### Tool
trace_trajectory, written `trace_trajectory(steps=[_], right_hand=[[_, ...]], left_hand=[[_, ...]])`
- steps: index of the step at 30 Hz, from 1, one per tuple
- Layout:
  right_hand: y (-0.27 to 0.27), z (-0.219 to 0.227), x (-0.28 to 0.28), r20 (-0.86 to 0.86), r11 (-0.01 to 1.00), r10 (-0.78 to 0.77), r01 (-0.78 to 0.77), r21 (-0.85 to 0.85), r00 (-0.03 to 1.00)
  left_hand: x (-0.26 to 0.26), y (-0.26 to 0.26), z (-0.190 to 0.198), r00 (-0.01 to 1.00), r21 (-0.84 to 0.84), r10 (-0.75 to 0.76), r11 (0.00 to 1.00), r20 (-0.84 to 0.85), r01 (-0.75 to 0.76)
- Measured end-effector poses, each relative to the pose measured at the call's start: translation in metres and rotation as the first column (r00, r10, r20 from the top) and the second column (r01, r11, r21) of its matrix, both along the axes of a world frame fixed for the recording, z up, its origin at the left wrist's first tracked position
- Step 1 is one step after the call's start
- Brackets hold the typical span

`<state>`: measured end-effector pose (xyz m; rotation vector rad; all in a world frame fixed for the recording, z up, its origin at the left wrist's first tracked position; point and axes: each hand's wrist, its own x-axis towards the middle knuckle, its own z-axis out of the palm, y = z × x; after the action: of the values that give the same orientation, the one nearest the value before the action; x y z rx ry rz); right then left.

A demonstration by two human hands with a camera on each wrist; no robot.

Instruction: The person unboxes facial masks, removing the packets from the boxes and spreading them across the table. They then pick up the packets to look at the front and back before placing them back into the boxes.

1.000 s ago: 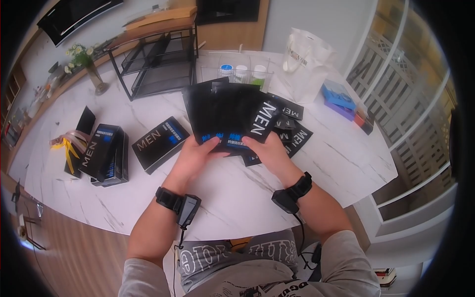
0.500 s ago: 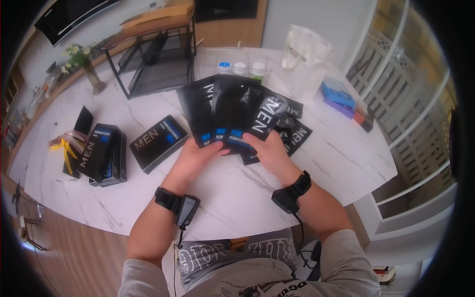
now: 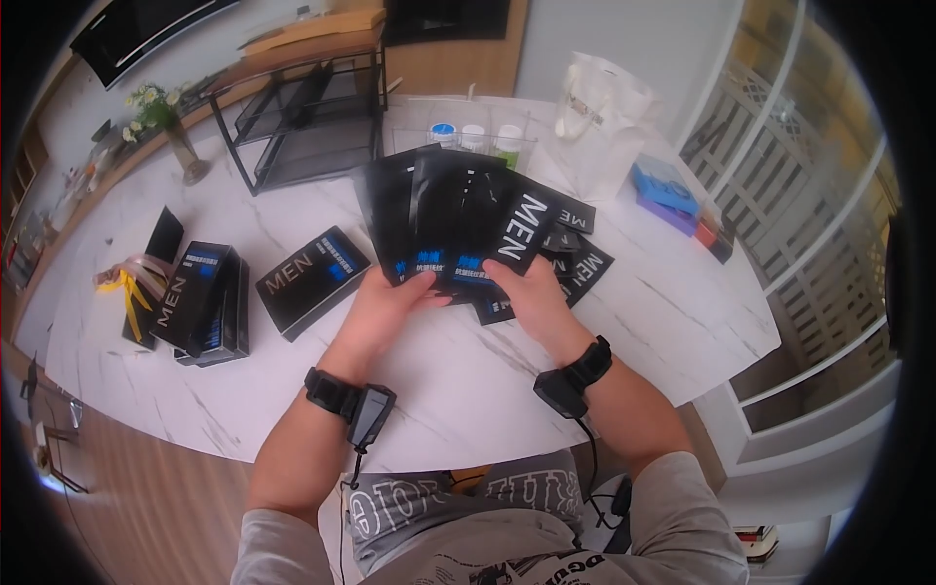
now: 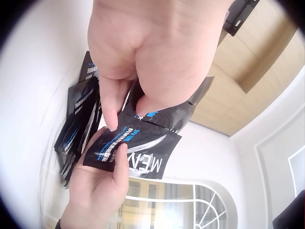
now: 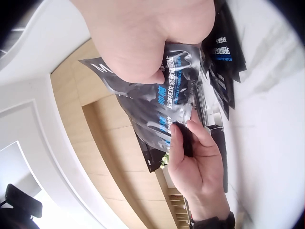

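Several black sachets [image 3: 458,210] with blue print are fanned out between the two hands, above the table. The left hand [image 3: 385,304] pinches their lower left edge, thumb on top. At the lower right edge, the right hand [image 3: 534,300] pinches the sachet marked MEN [image 3: 524,222]. In the left wrist view, the right hand [image 4: 97,188] has its thumb on the front of a sachet [image 4: 138,150]. The right wrist view has the left hand [image 5: 198,167] gripping the far end of the fan [image 5: 164,95]. More sachets [image 3: 585,276] lie on the table behind the right hand.
Black boxes [image 3: 314,281] [image 3: 203,302] and a ribboned item [image 3: 144,283] lie at the left. Behind stand a mesh rack [image 3: 317,146], a clear organizer with bottles [image 3: 473,136], a white bag [image 3: 604,127] and a flower vase [image 3: 185,156]. Small coloured boxes [image 3: 666,190] are at the right.
The held sachets have spread from a tighter bunch into a wider fan, with more of their blue print showing. Both hands keep their grip in nearly the same place.
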<state>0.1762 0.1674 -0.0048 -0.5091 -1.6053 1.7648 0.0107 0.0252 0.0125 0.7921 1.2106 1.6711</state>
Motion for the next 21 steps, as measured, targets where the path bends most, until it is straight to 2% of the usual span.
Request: trace_trajectory(steps=[5,11,14,17,21], right_hand=[[-0.001,0.002,0.0,-0.129,0.992,0.082,-0.093,-0.086,0.988],[-0.001,-0.002,-0.001,-0.118,0.996,0.044,-0.052,-0.066,0.992],[-0.002,-0.002,-0.002,-0.091,0.998,0.021,-0.026,-0.059,0.996],[-0.002,-0.003,-0.003,-0.109,0.999,0.012,-0.017,-0.042,0.994],[-0.002,-0.004,-0.003,-0.082,1.0,-0.005,0.003,-0.025,0.997]], left_hand=[[0.002,-0.002,0.003,0.997,-0.019,-0.068,0.998,-0.031,0.067],[0.003,0.0,0.0,0.999,0.003,-0.029,1.0,0.029,0.029],[0.001,0.001,-0.005,1.0,0.067,-0.01,0.998,-0.008,0.01],[0.003,-0.002,-0.002,1.0,0.055,-0.004,0.998,-0.006,0.004],[0.0,0.0,-0.002,0.995,0.055,0.054,0.997,-0.088,-0.049]])
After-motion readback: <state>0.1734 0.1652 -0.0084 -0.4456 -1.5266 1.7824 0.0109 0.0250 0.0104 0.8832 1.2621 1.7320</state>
